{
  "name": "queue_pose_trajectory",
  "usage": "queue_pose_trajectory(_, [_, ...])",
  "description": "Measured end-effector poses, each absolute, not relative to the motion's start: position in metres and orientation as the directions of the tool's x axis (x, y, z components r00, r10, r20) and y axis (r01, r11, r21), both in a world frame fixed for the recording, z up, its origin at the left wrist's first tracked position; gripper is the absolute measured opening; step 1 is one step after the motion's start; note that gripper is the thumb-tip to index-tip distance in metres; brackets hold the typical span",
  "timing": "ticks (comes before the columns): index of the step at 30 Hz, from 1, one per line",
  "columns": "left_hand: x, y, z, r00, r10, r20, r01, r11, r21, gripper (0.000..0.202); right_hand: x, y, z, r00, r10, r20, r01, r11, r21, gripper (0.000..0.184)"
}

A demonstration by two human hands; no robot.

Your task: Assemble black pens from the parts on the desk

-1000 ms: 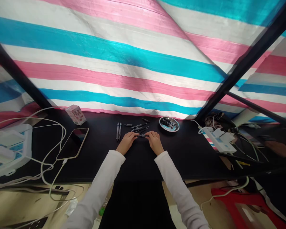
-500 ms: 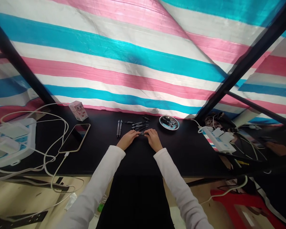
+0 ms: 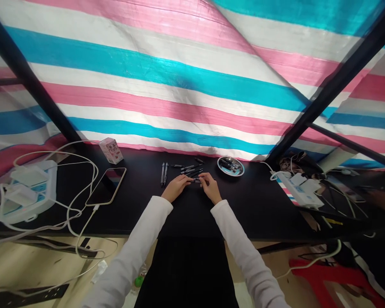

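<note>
White charger cables (image 3: 95, 174) make a proper tangle on the far left, running out of a white power strip (image 3: 27, 192) with a couple of plug blocks in it. Just right of that, a smartphone (image 3: 105, 186) with a gold-ish rim lies screen up on a black tabletop (image 3: 259, 209), and a little pink-and-white printed box (image 3: 111, 150) sits behind it near the back edge. Mid-table, two pens (image 3: 164, 173) lie side by side, with a loose fan of black pens (image 3: 189, 169) just to their right.

Right in front of that fan, the left hand (image 3: 177, 188) and right hand (image 3: 210, 188), both coming out of long white sleeves (image 3: 141, 244), are close together. They're pinching a small dark pen piece (image 3: 196, 181) from either side with their fingertips, though it's too small to make out any detail.

Further right, a round metal dish (image 3: 230, 166) holds a bunch more pens, then there's a second white power strip (image 3: 298, 189) with its own cords. A blue, pink and white striped tarp (image 3: 154, 85) hangs behind everything, crossed by black frame bars (image 3: 336, 83).
</note>
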State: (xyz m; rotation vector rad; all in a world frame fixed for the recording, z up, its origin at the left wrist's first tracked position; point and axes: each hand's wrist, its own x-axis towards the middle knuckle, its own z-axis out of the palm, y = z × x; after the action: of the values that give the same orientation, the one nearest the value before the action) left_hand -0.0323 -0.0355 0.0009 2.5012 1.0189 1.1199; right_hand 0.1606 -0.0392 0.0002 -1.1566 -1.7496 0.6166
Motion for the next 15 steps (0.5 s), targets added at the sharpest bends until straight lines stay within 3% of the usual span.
queue_pose_trajectory(3, [-0.0307,-0.0349,0.0007,0.479,0.671,0.566,0.527,-0.735,0.426,0.024,0.1615,-0.0401,0.0007,-0.15,0.89,0.431,0.491,0.445,-0.749,0.025])
queue_pose_trajectory(8, [-0.0302,-0.0333,0.0008,0.475,0.677,0.562,0.536,-0.729,0.425,0.024,0.1618,-0.0431,0.005,-0.234,0.794,0.562,0.622,0.566,-0.541,0.024])
queue_pose_trajectory(15, [-0.0311,-0.0326,0.0009,0.457,0.673,0.582,0.516,-0.733,0.443,0.022,0.1635,-0.0387,0.0001,-0.267,0.795,0.545,0.619,0.575,-0.535,0.015])
